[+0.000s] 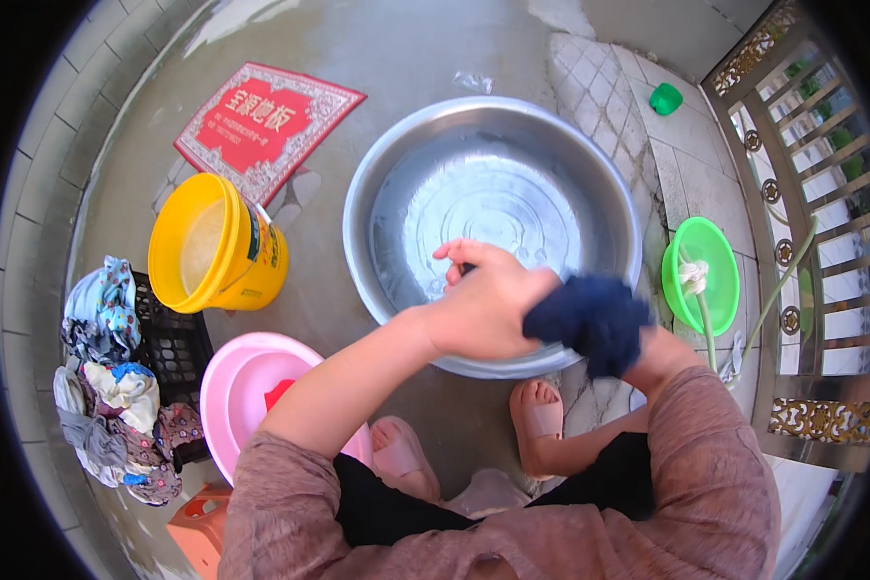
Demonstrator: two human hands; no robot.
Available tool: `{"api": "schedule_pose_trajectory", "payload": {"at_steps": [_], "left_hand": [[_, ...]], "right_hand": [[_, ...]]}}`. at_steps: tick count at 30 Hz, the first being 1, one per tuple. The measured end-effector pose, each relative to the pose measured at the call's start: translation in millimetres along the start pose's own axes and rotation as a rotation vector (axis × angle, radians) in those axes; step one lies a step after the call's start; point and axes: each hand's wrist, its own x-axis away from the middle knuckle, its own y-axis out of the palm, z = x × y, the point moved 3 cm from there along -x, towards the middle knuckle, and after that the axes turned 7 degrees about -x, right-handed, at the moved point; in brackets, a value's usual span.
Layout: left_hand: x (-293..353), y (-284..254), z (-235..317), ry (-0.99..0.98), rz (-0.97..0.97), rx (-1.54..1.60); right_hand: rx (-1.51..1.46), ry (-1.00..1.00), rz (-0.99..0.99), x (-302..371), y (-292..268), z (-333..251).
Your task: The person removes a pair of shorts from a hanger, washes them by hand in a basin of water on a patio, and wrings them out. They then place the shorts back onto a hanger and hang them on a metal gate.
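The likeliest trouble is that the bunched navy cloth (590, 324) slips loose: seen from above, it overlaps the near-right rim of the wide metal basin (391, 184), so a weak hold or a sharp twist could drop it outside, onto the concrete floor (309, 314), where it would pick up grit. If it is wet, which the blur leaves uncertain, a quick swing could also fling drops over the rim and onto the pale pink slippers (544, 418) set close against the basin, and a damp floor would make footing slick. An elbow swung wide to the left might knock the pink plastic basin (220, 401), since the left forearm passes right over its edge

As for where the cloth lies, it sits just to the right of the left hand (493, 304), seemingly touching its heel, and covers the front of the right wrist (655, 358). The right hand is hidden behind it, so I cannot tell how its fingers stand. The left hand is partly curled over the basin, a small dark bit showing near its fingertips; whether it clamps the fabric is unclear. The hands look close together
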Motion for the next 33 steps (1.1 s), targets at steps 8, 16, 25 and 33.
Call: {"api": "schedule_pose_trajectory", "payload": {"at_steps": [8,16,25,33], "left_hand": [[12.5,5.4,-9.9,-0.495,0.073,1.861],[-9.7,8.5,42.1,-0.076,-0.075,2.383],[-28.9,-5.3,45.9,0.138,-0.128,2.427],[-44.4,-21.4,-22.2,0.266,0.073,2.395]], "right_hand": [[0.056,-0.279,-0.232,3.2,9.1,-83.9],[-0.294,-0.306,-0.965,49.9,101.2,-140.9],[-0.266,-0.426,-1.354,44.8,106.1,-149.2],[-0.503,-0.425,-1.101,-19.2,83.3,-142.8]]}}
